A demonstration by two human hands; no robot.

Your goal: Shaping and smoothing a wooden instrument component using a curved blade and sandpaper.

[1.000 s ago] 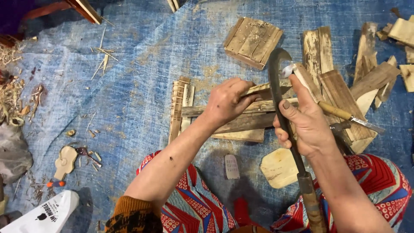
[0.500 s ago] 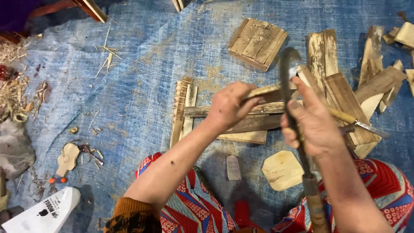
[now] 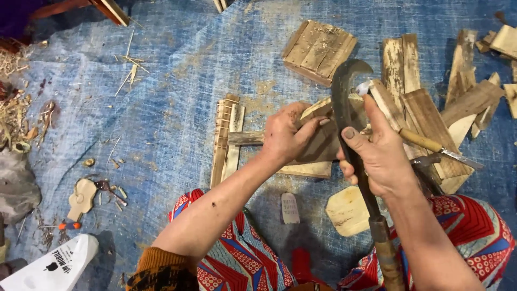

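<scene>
Left hand (image 3: pixel 288 137) closed down over a pale wood strip (image 3: pixel 319 110), fingers curled round its near end, pinning it against the darker plank (image 3: pixel 328 148) beneath. Right hand (image 3: pixel 379 156) clamped on the middle of a curved hooked blade (image 3: pixel 342 91), thumb laid along the metal, taped forefinger stretched towards the hook; wooden handle (image 3: pixel 386 256) trailing back over the patterned lap. Blade edge set right beside the strip, just past the left fingertips. Apparently mid-way through shaving or splitting that strip; any next stroke calling for a steady hold and fingers kept clear of the edge. Further out on the blue tarp (image 3: pixel 177 81): slatted strips (image 3: pixel 226 137), a square block (image 3: pixel 319 49), a small wood-handled knife (image 3: pixel 431 144), a pale offcut (image 3: pixel 347 211). Actual contact of edge and wood hidden behind the right hand; strip's far end hard to trace among the scraps.
</scene>
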